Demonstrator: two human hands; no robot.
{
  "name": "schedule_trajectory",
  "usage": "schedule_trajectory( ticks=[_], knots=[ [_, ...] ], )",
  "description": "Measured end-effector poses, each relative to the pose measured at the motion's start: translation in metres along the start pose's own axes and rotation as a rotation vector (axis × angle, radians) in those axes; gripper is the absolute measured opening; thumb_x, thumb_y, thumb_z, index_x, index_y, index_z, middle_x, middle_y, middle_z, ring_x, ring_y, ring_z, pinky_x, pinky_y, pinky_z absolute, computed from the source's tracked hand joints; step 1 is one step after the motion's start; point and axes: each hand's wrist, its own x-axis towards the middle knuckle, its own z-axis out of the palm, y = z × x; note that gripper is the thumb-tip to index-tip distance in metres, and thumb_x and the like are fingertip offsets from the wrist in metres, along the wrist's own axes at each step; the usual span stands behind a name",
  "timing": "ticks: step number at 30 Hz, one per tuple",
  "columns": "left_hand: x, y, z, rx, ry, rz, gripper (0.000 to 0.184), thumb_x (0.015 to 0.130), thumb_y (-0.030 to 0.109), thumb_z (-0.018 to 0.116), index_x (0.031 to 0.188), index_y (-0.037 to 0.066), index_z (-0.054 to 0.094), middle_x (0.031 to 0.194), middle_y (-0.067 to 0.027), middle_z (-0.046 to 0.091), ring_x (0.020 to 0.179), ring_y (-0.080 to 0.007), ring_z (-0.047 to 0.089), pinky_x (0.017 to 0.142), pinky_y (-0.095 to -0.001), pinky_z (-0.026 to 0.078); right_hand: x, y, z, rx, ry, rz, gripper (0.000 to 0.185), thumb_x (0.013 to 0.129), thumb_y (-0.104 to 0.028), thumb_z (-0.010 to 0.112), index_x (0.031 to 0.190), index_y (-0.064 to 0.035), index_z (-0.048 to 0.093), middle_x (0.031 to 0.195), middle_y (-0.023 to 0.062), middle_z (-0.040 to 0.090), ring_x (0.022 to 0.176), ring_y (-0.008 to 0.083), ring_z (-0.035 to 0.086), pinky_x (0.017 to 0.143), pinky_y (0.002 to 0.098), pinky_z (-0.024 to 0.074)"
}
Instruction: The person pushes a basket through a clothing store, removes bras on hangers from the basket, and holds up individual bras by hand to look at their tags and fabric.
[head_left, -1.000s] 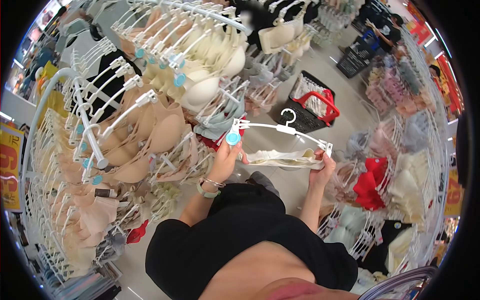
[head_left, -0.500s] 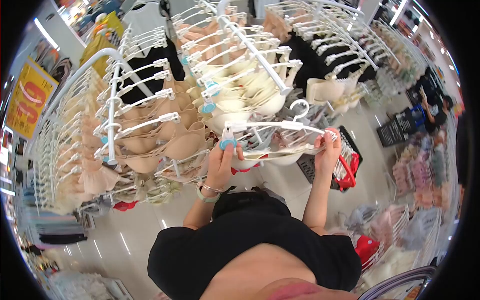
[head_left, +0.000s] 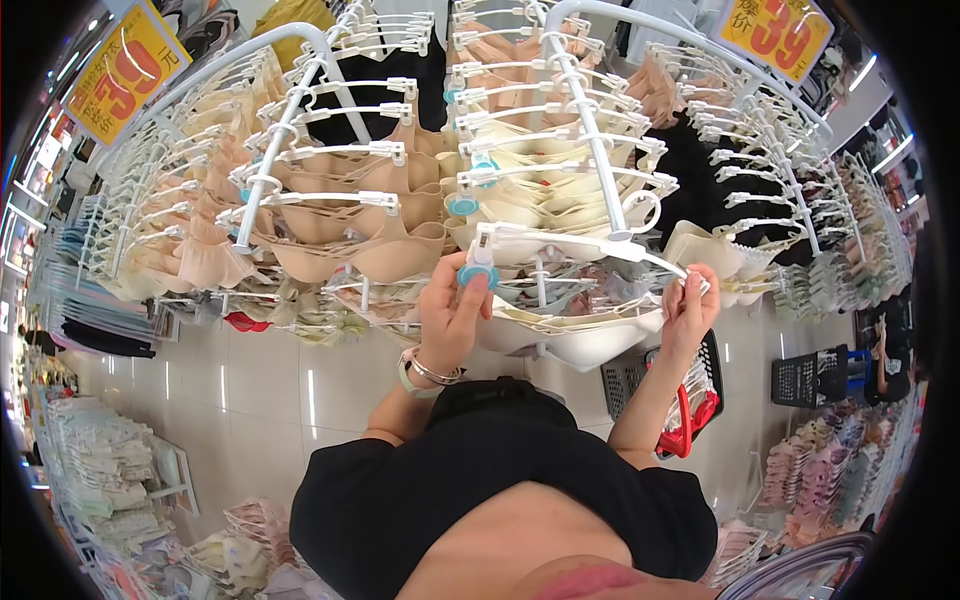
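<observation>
A cream-white bra [head_left: 590, 345] hangs from a white clip hanger [head_left: 560, 240], held out level in front of my body. My left hand [head_left: 450, 315] is closed at the hanger's left end, its fingers by a round blue tag [head_left: 478, 278]. My right hand [head_left: 690, 315] pinches the right end of the same hanger, where the bra's strap or band meets the clip. The hanger's hook [head_left: 645, 212] points up, close to the tip of a white rail [head_left: 618, 225]; I cannot tell whether they touch. Behind it, several cream bras [head_left: 560, 205] hang on that rail.
To the left, a second rail [head_left: 255, 205] carries beige bras [head_left: 390, 250]. Yellow price signs [head_left: 125, 70] stand above the racks. A dark shopping basket [head_left: 625, 385] with a red handle [head_left: 683, 430] is on the floor by my right arm. Farther right, a person [head_left: 893, 365] is near another basket [head_left: 795, 382].
My view has swung, so the racks appear shifted right and more upright. Both hands keep hold of the hanger, and its hook now appears beside the rail's tip.
</observation>
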Motion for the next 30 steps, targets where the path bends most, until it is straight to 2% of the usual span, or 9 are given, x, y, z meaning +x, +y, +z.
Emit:
schedule_trajectory(
  ticks=[6,12,16,18,22,25,27,30],
  knots=[
    [-0.003,-0.007,-0.004,0.04,0.133,-0.065,0.026,0.093,0.019,0.046,0.107,-0.002,0.049,0.063,-0.0013,0.051,0.054,-0.0053,0.046,0.048,-0.0191,0.038,0.018,0.009,0.016,-0.17,-0.028,-0.032,0.013,0.089,-0.015,0.053,0.092,-0.0021,0.05,0.054,-0.002,0.041,0.042,0.0032,0.033,0.038,0.0177,0.0232],
    [0.006,-0.018,-0.015,0.247,0.229,-0.022,0.024,0.093,0.021,0.044,0.097,-0.001,0.053,0.061,-0.0028,0.053,0.053,-0.0057,0.047,0.049,-0.0201,0.038,0.039,0.031,0.028,-0.159,-0.113,0.025,0.011,0.09,-0.014,0.052,0.089,-0.004,0.05,0.054,-0.0024,0.042,0.043,0.0034,0.034,0.039,0.018,0.0259],
    [0.017,-0.018,-0.014,0.304,0.207,-0.013,0.023,0.094,0.02,0.044,0.096,-0.001,0.051,0.064,-0.0039,0.054,0.056,-0.009,0.052,0.053,-0.0212,0.042,0.048,0.035,0.033,-0.142,-0.07,0.064,0.012,0.089,-0.016,0.053,0.087,-0.0051,0.049,0.056,-0.0033,0.041,0.044,0.003,0.035,0.039,0.018,0.0262],
    [0.028,-0.022,-0.012,0.274,0.227,-0.031,0.021,0.093,0.018,0.044,0.094,0.0,0.053,0.064,-0.0042,0.059,0.057,-0.0051,0.05,0.051,-0.0204,0.037,0.056,0.04,0.032,-0.226,-0.071,0.026,0.011,0.091,-0.016,0.05,0.089,-0.0051,0.048,0.056,-0.0027,0.04,0.043,0.0036,0.031,0.039,0.019,0.0258],
    [0.03,-0.033,-0.02,0.301,0.13,-0.022,0.02,0.093,0.018,0.045,0.091,0.0,0.053,0.069,-0.0051,0.061,0.059,-0.0046,0.051,0.052,-0.0204,0.039,0.06,0.04,0.03,-0.199,-0.066,0.007,0.013,0.088,-0.017,0.056,0.089,-0.0053,0.05,0.06,-0.0031,0.045,0.045,0.0029,0.036,0.041,0.0178,0.0274],
    [0.031,-0.039,-0.021,0.199,0.067,-0.137,0.02,0.093,0.019,0.046,0.089,0.0,0.053,0.074,-0.0062,0.064,0.062,-0.0045,0.052,0.055,-0.0201,0.04,0.07,0.035,0.027,-0.196,-0.017,-0.017,0.014,0.087,-0.016,0.057,0.091,-0.0048,0.05,0.062,-0.0025,0.047,0.047,0.0031,0.038,0.043,0.0174,0.0289],
    [0.034,-0.043,-0.023,0.304,-0.001,-0.131,0.02,0.093,0.018,0.046,0.088,-0.001,0.052,0.079,-0.007,0.065,0.067,-0.0057,0.054,0.061,-0.0206,0.043,0.071,0.033,0.028,-0.261,-0.002,-0.037,0.014,0.089,-0.017,0.054,0.095,-0.0053,0.05,0.064,-0.0015,0.047,0.052,0.005,0.041,0.047,0.0182,0.0322],
    [0.035,-0.041,-0.019,0.244,0.022,-0.135,0.021,0.093,0.018,0.046,0.089,-0.001,0.053,0.082,-0.0082,0.065,0.074,-0.0068,0.056,0.067,-0.0212,0.043,0.071,0.037,0.028,-0.279,-0.03,-0.065,0.014,0.089,-0.018,0.054,0.094,-0.0052,0.05,0.065,-0.0009,0.048,0.052,0.0058,0.043,0.048,0.0187,0.034]
  ],
)
